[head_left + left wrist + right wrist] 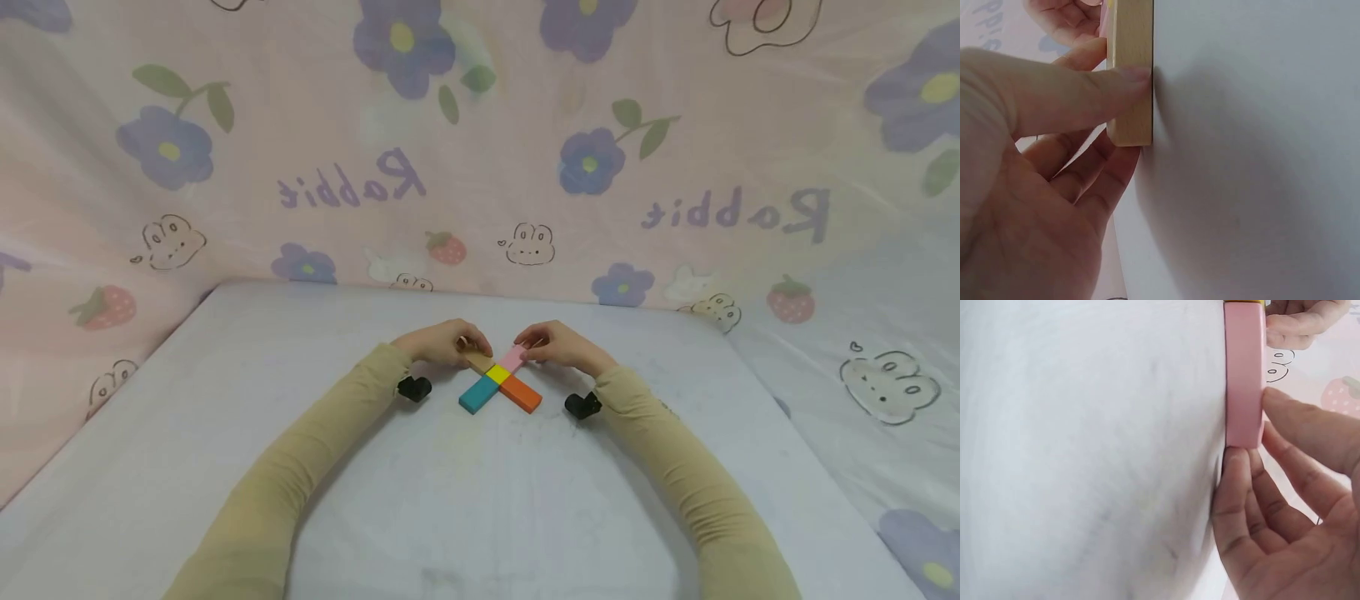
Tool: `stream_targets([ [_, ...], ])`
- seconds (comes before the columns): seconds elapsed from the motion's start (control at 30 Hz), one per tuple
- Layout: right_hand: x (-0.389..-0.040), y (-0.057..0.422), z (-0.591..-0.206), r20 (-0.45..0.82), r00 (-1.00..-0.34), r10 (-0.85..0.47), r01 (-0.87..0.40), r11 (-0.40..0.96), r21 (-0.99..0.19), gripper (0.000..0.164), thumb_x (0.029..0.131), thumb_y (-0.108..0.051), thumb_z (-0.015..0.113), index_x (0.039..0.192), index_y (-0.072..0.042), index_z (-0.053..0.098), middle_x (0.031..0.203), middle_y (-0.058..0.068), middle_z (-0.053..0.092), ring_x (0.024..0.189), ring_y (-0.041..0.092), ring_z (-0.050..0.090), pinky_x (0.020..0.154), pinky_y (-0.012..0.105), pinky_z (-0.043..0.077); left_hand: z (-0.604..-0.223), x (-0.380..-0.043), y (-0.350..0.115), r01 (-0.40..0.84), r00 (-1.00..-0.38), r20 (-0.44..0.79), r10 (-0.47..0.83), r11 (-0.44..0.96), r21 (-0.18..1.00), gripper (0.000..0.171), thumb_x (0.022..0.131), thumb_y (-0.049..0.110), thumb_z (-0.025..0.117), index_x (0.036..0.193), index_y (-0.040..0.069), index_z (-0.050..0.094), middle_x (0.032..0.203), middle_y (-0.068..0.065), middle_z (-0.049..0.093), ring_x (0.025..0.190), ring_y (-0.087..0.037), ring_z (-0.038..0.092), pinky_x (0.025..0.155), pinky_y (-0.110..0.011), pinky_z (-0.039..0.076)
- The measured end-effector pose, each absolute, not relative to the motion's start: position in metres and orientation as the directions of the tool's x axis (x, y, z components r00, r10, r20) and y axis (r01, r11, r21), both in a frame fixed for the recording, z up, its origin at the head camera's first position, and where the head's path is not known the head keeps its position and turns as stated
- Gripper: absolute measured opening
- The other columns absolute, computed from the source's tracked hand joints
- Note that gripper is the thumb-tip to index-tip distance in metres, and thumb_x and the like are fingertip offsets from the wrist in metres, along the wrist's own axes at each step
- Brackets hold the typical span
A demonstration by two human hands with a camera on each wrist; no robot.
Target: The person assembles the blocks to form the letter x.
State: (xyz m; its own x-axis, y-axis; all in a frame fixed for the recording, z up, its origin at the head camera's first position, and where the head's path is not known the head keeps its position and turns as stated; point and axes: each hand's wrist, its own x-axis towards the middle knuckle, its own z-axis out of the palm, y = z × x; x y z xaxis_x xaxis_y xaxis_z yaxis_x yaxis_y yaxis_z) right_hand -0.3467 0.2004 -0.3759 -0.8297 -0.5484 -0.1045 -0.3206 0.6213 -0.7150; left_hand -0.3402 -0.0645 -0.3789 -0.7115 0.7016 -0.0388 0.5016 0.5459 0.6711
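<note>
Several flat rectangular blocks form an X around a yellow block. My left hand pinches the tan wooden block at the far left arm; in the left wrist view its thumb lies across the long side of the wood, with fingertips at the end. On the far right arm is a pink block, held by my right hand, thumb at its upper edge and fingers against its end. The teal block makes the near left arm and the orange block the near right; neither is touched.
All the blocks lie on a white-covered table. Black wrist cameras hang beneath both sleeves, close to the table surface. A pink curtain with flowers and rabbits hangs behind and along the sides.
</note>
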Motion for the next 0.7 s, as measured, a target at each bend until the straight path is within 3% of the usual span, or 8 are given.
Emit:
stream_targets([
  [0.2, -0.3440, 0.2000, -0.3692, -0.106, -0.830, -0.548, -0.306, 0.606, -0.734, 0.031, 0.090, -0.008, 0.065, 0.120, 0.002, 0.062, 0.114, 0.018, 0.062, 0.086, 0.023, 0.056, 0.080, 0.039, 0.053, -0.3749, -0.3396, -0.0630, 0.488, -0.729, -0.046, 0.682, 0.566, 0.665, 0.035, 0.082, -0.007, 0.068, 0.108, 0.016, 0.071, 0.113, 0.003, 0.060, 0.108, -0.018, 0.048, 0.100, -0.036, 0.039],
  [0.43, -0.3483, 0.2016, -0.3705, -0.113, -0.837, -0.535, -0.296, 0.617, -0.730, 0.029, 0.090, -0.010, 0.067, 0.118, -0.003, 0.065, 0.111, 0.011, 0.064, 0.087, 0.022, 0.057, 0.075, 0.030, 0.052, -0.3752, -0.3413, -0.0627, 0.489, -0.734, -0.042, 0.678, 0.571, 0.659, 0.036, 0.082, -0.007, 0.067, 0.109, 0.017, 0.071, 0.113, 0.003, 0.060, 0.107, -0.017, 0.049, 0.100, -0.036, 0.038],
  [0.7, -0.3481, 0.2013, -0.3747, -0.119, -0.829, -0.546, -0.289, 0.600, -0.746, 0.030, 0.089, -0.011, 0.067, 0.118, -0.001, 0.064, 0.113, 0.013, 0.064, 0.088, 0.021, 0.057, 0.077, 0.033, 0.052, -0.3780, -0.3400, -0.0628, 0.488, -0.736, -0.051, 0.676, 0.581, 0.651, 0.036, 0.082, -0.006, 0.069, 0.108, 0.017, 0.071, 0.113, 0.003, 0.060, 0.105, -0.018, 0.049, 0.098, -0.035, 0.040],
])
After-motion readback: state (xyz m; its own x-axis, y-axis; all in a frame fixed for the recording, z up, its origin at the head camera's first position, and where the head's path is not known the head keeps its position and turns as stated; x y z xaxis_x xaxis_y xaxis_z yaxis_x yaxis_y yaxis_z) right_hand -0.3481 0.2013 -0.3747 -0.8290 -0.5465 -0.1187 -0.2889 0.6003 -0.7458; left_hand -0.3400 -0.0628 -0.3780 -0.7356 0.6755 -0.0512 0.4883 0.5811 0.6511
